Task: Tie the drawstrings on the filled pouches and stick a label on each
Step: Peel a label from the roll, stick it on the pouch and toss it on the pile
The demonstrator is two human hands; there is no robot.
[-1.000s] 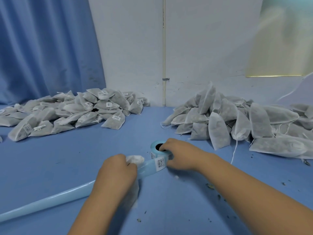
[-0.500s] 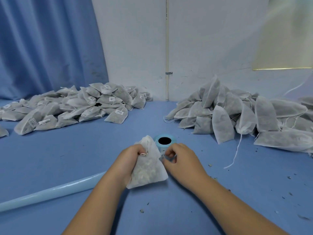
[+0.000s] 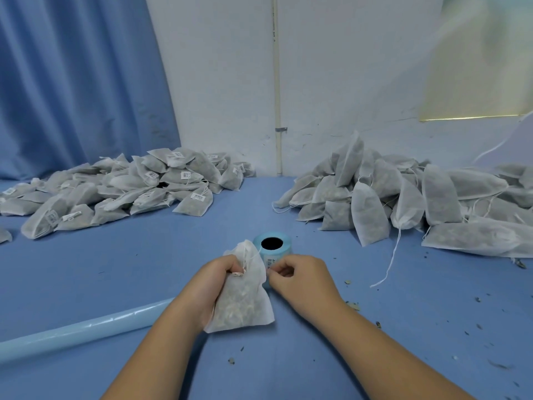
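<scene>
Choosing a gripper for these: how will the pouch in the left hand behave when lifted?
Probably floppy: the pouch creases where the left hand grips it. Likely light: thin fabric, loose dried filling showing through. Unlikely to roll; piled pouches lie slumped.

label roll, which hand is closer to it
Right. The right hand has its fingertips at the near side of the label roll; the left hand is further left, gripping the pouch between them.
</scene>
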